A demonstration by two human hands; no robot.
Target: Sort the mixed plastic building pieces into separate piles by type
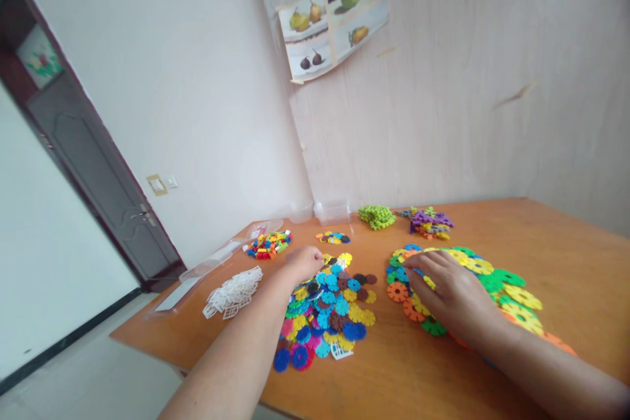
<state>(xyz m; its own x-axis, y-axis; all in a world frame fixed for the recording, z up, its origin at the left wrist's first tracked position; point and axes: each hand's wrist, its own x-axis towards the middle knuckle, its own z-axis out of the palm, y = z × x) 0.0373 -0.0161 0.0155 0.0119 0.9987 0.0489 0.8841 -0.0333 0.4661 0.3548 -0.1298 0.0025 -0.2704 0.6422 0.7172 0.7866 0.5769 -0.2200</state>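
My left hand (308, 264) is closed at the far edge of a pile of small notched plastic discs (339, 305) in blue, yellow, brown, pink and green. Its fingertips are pinched, and whatever lies between them is too small to make out. My right hand (443, 275) rests over a second pile of larger flower-shaped discs (522, 317) in green, yellow, orange and blue. The fingers there bend loosely toward the left, and no held piece shows in them. Part of this pile is hidden under the hand and forearm.
White lattice pieces (233, 292) lie left of my left arm. Behind them are small colourful bricks (268, 245), a few discs (333, 237), clear plastic containers (332, 212), green pieces (377, 216) and purple interlocking pieces (430, 222). The wooden table (492, 223) meets the wall.
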